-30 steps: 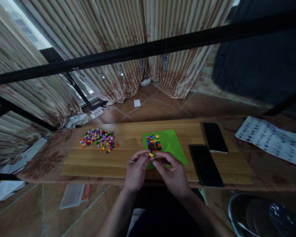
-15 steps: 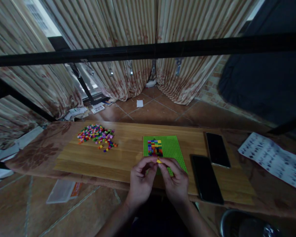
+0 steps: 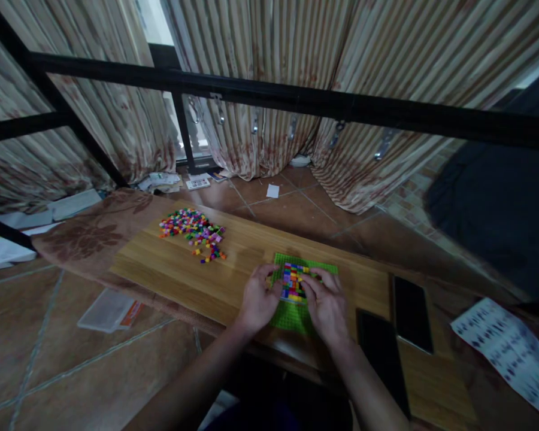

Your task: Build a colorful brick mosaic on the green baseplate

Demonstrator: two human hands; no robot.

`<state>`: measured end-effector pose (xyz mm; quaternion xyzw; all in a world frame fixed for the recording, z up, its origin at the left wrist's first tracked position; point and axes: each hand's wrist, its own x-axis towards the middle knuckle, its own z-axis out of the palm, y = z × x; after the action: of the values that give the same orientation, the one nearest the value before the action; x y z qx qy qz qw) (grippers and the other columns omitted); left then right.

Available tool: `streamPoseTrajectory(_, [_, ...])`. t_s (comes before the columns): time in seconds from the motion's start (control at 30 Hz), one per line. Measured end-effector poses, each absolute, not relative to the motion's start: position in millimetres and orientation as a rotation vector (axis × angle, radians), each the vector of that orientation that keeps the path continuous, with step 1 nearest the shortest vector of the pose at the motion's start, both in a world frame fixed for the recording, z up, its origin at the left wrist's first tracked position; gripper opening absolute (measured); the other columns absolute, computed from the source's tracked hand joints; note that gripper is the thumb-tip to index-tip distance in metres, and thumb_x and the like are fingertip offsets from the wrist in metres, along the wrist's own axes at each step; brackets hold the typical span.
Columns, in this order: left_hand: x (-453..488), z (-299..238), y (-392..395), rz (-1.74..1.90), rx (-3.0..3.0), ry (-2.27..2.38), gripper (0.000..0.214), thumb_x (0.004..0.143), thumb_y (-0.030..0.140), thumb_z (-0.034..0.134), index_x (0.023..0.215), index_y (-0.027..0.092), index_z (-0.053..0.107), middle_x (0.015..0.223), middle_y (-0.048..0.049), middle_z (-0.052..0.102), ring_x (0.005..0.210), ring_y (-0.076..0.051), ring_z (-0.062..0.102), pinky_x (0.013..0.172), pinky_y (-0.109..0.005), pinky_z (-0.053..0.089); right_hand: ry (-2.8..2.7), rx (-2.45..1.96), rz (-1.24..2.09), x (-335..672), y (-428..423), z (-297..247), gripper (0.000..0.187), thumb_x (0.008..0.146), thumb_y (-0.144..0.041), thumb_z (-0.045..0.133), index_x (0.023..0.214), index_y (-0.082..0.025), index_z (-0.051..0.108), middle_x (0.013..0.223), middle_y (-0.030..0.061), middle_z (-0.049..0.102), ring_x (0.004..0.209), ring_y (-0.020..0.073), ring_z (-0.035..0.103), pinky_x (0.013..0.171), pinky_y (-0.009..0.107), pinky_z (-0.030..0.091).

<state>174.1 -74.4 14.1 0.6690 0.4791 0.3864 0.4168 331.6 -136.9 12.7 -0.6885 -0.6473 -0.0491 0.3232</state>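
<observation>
A green studded baseplate point(image 3: 291, 317) lies on a wooden board point(image 3: 193, 278). A patch of small coloured bricks point(image 3: 291, 278) covers the plate's far left part. My left hand point(image 3: 257, 301) grips the plate's left edge, fingers curled and thumb on the plate. My right hand point(image 3: 329, 306) rests on the plate from the right, its fingertips bunched and pressed down on the brick patch. What they pinch is hidden. A yellow brick point(image 3: 292, 297) shows at the patch's near edge between my thumbs. A pile of loose coloured bricks point(image 3: 192, 227) lies at the board's far left.
Two dark phones point(image 3: 412, 313) point(image 3: 383, 354) lie to the right of the plate. A printed paper sheet point(image 3: 508, 351) lies at the far right. A black metal bar point(image 3: 296, 99) crosses overhead before striped curtains. A flat plastic box point(image 3: 110, 310) is on the tiled floor.
Both hands have come down from holding a yellow brick in the air to the baseplate. The view has swung left and tilted, so the board now slants.
</observation>
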Motion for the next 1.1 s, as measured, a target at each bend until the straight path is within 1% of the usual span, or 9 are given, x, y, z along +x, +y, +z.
streamPoseTrajectory(0.1, [183,11,-67,0.928,1.719,1.197,0.028,0.08,0.018,0.059,0.108,0.018,0.063,0.107,-0.0065,0.065,0.102,-0.02,0.061,0.092,-0.034,0.049,-1.773,-1.847,-0.256,328,-134,7,0.028,0.095,-0.025,0.046,0.107,-0.02,0.071,0.116,0.0108,0.061,0.1,0.0242,0.053,0.087,0.039,0.048])
streamPoseTrajectory(0.3, [198,4,-60,0.859,1.705,1.173,0.03,0.08,0.017,0.059,0.11,0.018,0.063,0.108,-0.0068,0.065,0.103,-0.019,0.061,0.092,-0.034,0.049,-1.766,-1.866,-0.379,325,-132,1,0.028,0.095,-0.023,0.045,0.104,-0.018,0.072,0.118,0.0113,0.062,0.099,0.0238,0.051,0.085,0.038,0.048])
streamPoseTrajectory(0.5, [202,5,-59,0.89,1.68,1.152,0.033,0.078,0.014,0.059,0.111,0.02,0.063,0.11,-0.0064,0.065,0.103,-0.019,0.061,0.094,-0.035,0.048,-1.793,-1.879,-0.348,328,-134,-1,0.03,0.094,-0.021,0.042,0.105,-0.019,0.071,0.121,0.0118,0.06,0.104,0.0251,0.05,0.087,0.04,0.047])
streamPoseTrajectory(0.6, [202,5,-59,0.896,1.666,1.143,0.033,0.078,0.014,0.059,0.11,0.019,0.063,0.109,-0.0067,0.065,0.103,-0.02,0.062,0.095,-0.036,0.048,-1.831,-1.924,-0.346,325,-133,4,0.03,0.093,-0.019,0.042,0.102,-0.02,0.071,0.121,0.0126,0.059,0.105,0.0272,0.049,0.088,0.042,0.046])
streamPoseTrajectory(0.8, [203,5,-58,0.889,1.652,1.137,0.036,0.075,0.01,0.057,0.11,0.02,0.063,0.109,-0.0065,0.066,0.105,-0.02,0.061,0.095,-0.037,0.048,-1.951,-2.016,-0.359,318,-129,21,0.03,0.091,-0.013,0.042,0.1,-0.018,0.07,0.12,0.0164,0.059,0.105,0.0322,0.047,0.085,0.047,0.045])
streamPoseTrajectory(0.97, [203,6,-59,0.88,1.659,1.142,0.04,0.074,0.008,0.058,0.112,0.019,0.062,0.111,-0.0073,0.065,0.106,-0.021,0.06,0.096,-0.038,0.048,-1.984,-2.01,-0.362,317,-130,21,0.031,0.088,-0.01,0.043,0.102,-0.018,0.07,0.12,0.0159,0.06,0.107,0.0329,0.048,0.087,0.048,0.043])
streamPoseTrajectory(1.1, [203,6,-59,0.877,1.67,1.144,0.04,0.075,0.009,0.058,0.113,0.019,0.062,0.11,-0.0075,0.064,0.105,-0.021,0.06,0.096,-0.038,0.048,-1.948,-2.009,-0.384,317,-134,10,0.034,0.088,-0.01,0.044,0.112,-0.016,0.067,0.125,0.0147,0.06,0.107,0.0337,0.049,0.087,0.049,0.042])
